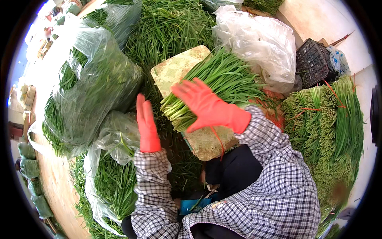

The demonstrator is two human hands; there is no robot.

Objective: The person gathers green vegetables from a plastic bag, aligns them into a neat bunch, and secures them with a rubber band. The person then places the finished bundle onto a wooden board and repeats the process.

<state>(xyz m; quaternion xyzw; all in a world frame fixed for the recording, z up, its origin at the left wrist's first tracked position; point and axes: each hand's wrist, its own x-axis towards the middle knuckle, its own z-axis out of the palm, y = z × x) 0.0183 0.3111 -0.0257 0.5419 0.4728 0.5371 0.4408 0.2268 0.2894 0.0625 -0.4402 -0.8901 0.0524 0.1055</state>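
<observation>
A loose bunch of garlic chives (225,79) lies across a worn, stained board (176,68), its pale stem ends towards the lower left. My right hand (206,104), in a red rubber glove, is spread flat over the stem part, fingers apart; whether it presses on the chives cannot be told. My left hand (146,125), gloved alike, is raised to the left of the bunch with fingers straight and nothing in it. A red tie (218,139) hangs over the board's near end.
Clear plastic bags of chives (98,89) stand on the left, with another opened bag (115,185) nearer me. Loose chives (170,27) are heaped beyond the board. To the right are a white plastic bag (256,41), a black crate (313,61) and stacked tied bundles (322,119).
</observation>
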